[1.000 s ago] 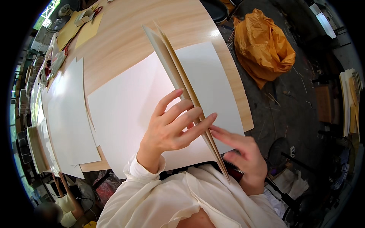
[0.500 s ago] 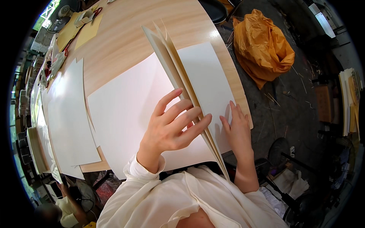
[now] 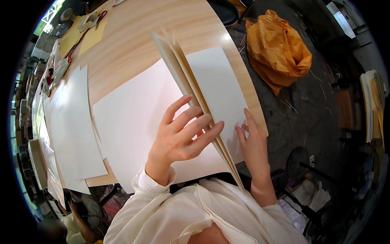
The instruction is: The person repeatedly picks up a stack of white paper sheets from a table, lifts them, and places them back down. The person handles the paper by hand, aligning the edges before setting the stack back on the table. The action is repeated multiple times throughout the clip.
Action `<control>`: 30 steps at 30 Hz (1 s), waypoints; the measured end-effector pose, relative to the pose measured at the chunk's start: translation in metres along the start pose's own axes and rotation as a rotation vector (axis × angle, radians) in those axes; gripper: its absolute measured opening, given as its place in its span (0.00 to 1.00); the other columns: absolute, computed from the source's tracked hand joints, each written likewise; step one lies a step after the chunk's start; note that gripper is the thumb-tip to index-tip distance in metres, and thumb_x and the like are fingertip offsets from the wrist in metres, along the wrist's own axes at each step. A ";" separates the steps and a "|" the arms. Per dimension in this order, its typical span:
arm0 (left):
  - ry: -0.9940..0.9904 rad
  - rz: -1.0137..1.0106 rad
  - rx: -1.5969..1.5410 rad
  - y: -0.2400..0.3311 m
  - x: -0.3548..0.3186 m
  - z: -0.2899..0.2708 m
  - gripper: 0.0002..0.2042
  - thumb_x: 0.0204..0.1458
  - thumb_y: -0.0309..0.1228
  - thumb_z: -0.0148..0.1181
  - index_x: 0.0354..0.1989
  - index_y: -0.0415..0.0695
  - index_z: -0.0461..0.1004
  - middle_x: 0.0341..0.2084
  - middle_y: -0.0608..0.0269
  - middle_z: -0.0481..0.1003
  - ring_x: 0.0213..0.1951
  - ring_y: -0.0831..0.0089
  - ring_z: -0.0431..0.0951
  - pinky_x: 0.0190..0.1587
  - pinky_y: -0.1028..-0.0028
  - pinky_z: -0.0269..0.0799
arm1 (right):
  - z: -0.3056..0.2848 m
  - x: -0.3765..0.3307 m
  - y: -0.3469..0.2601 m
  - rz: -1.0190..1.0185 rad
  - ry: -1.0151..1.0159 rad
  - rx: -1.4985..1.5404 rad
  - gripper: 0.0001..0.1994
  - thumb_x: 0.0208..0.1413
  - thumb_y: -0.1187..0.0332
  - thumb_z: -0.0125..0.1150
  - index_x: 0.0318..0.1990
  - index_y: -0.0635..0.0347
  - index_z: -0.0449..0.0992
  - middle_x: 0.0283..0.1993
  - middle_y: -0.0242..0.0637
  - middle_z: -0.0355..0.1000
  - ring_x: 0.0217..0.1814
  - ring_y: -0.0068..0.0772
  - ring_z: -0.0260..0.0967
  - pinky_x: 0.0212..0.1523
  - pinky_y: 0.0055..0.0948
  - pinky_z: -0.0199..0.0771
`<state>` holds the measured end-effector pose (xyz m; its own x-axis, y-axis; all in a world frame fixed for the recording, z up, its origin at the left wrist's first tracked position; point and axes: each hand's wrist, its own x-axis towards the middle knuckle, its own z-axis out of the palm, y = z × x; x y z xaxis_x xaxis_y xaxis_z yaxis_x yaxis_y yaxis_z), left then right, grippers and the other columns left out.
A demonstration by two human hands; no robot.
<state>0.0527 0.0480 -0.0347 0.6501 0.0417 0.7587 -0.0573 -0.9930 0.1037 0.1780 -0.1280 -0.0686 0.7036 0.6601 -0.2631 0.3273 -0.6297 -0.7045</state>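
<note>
My left hand (image 3: pixel 178 132) is closed around a few cream paperboard sheets (image 3: pixel 189 77) stood on edge, its fingers hooked over them from the left side. The sheets fan slightly apart at the far end and come together near my body. Beneath them lies a large white sheet (image 3: pixel 130 118), flat on the table, with its right portion (image 3: pixel 219 77) showing beyond the raised edge. Over that portion's right border is my right hand (image 3: pixel 254 142), fingers apart and thumb out, holding nothing. Whether its fingertips touch the sheet I cannot tell.
More white sheets (image 3: pixel 75 126) lie on the wooden table (image 3: pixel 142 36) to the left. Yellow papers (image 3: pixel 93 38) and red-handled scissors (image 3: pixel 101 15) are at the far left. An orange plastic bag (image 3: pixel 276 49) stands on the floor, right. Another person (image 3: pixel 75 221) is at lower left.
My right hand's fingers have lifted and spread a little from the white sheet. The left hand keeps its hold on the raised sheets, which have barely moved.
</note>
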 end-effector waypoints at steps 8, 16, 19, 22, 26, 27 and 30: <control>0.087 -0.026 -0.043 0.005 -0.002 0.005 0.14 0.35 0.19 0.59 0.30 0.51 0.78 0.34 0.73 0.74 0.39 0.72 0.75 0.54 0.59 0.72 | 0.022 0.014 0.025 0.027 0.159 -0.656 0.33 0.58 0.57 0.57 0.64 0.72 0.56 0.67 0.55 0.56 0.71 0.52 0.51 0.68 0.59 0.47; -0.101 -0.047 -0.028 0.005 0.002 -0.001 0.10 0.38 0.19 0.58 0.28 0.49 0.74 0.32 0.70 0.76 0.44 0.71 0.77 0.59 0.59 0.68 | 0.014 0.013 0.024 -0.007 0.151 -0.463 0.26 0.56 0.62 0.60 0.56 0.73 0.66 0.61 0.55 0.65 0.65 0.52 0.61 0.65 0.52 0.56; -0.089 -0.045 -0.043 0.005 0.002 -0.001 0.10 0.36 0.19 0.58 0.29 0.48 0.75 0.32 0.70 0.75 0.43 0.71 0.77 0.59 0.59 0.69 | 0.011 0.013 0.025 -0.054 0.217 -0.400 0.22 0.55 0.65 0.61 0.53 0.71 0.69 0.58 0.55 0.68 0.62 0.52 0.64 0.63 0.49 0.59; -0.082 -0.031 -0.045 0.004 0.003 0.000 0.10 0.36 0.19 0.59 0.29 0.48 0.75 0.31 0.69 0.75 0.42 0.70 0.77 0.57 0.60 0.71 | 0.005 0.010 0.020 -0.097 0.329 -0.311 0.18 0.52 0.69 0.64 0.49 0.67 0.72 0.51 0.54 0.71 0.55 0.49 0.69 0.56 0.45 0.66; -0.038 -0.005 -0.052 0.004 0.002 0.002 0.10 0.36 0.20 0.60 0.29 0.47 0.76 0.31 0.69 0.75 0.41 0.71 0.77 0.55 0.61 0.72 | -0.011 0.003 0.006 -0.040 0.353 0.006 0.15 0.48 0.74 0.66 0.45 0.65 0.72 0.36 0.48 0.76 0.39 0.44 0.77 0.38 0.36 0.74; -0.027 0.000 -0.054 0.004 0.002 0.002 0.10 0.36 0.20 0.60 0.29 0.47 0.76 0.30 0.69 0.75 0.40 0.71 0.77 0.55 0.61 0.73 | -0.013 0.001 0.005 -0.009 0.339 0.073 0.15 0.48 0.75 0.67 0.44 0.64 0.72 0.32 0.46 0.77 0.34 0.43 0.78 0.34 0.34 0.75; -0.008 0.010 -0.051 0.004 0.002 0.003 0.10 0.36 0.20 0.61 0.29 0.47 0.77 0.31 0.70 0.74 0.40 0.71 0.77 0.54 0.61 0.73 | -0.016 -0.006 -0.002 -0.117 0.381 0.017 0.12 0.50 0.76 0.65 0.44 0.65 0.75 0.27 0.46 0.78 0.27 0.27 0.77 0.28 0.24 0.73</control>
<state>0.0558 0.0438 -0.0348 0.6551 0.0311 0.7549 -0.1019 -0.9864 0.1290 0.1834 -0.1375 -0.0551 0.8467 0.5258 0.0810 0.4110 -0.5499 -0.7271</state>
